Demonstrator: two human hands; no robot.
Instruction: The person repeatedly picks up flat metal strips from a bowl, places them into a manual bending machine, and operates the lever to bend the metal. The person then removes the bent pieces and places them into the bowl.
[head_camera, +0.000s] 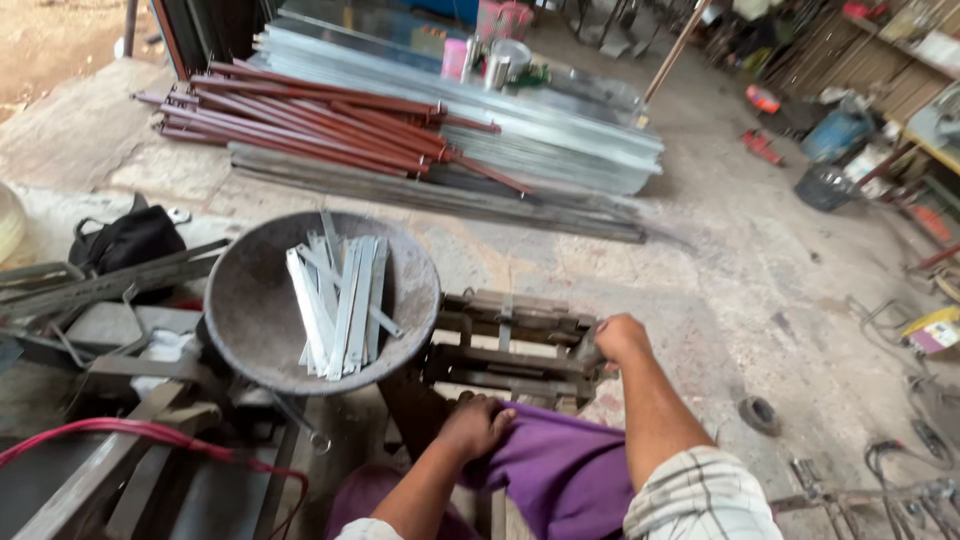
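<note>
While the left hand (478, 425) is bunched with its grip closed on a fold of purple cloth (560, 470) near the bottom edge of the view, the right hand (620, 337) sits curled over the right end of a rusty metal frame (510, 345), its fingers wrapped together around the frame's end bar. The cloth lies draped just below that frame, between the two forearms, with its lower part cut off by the view's edge. Just left of the frame, a round dark metal pan (250, 310) holds a bundle of flat grey metal strips (340, 300), and what carries the pan is hidden beneath it.
</note>
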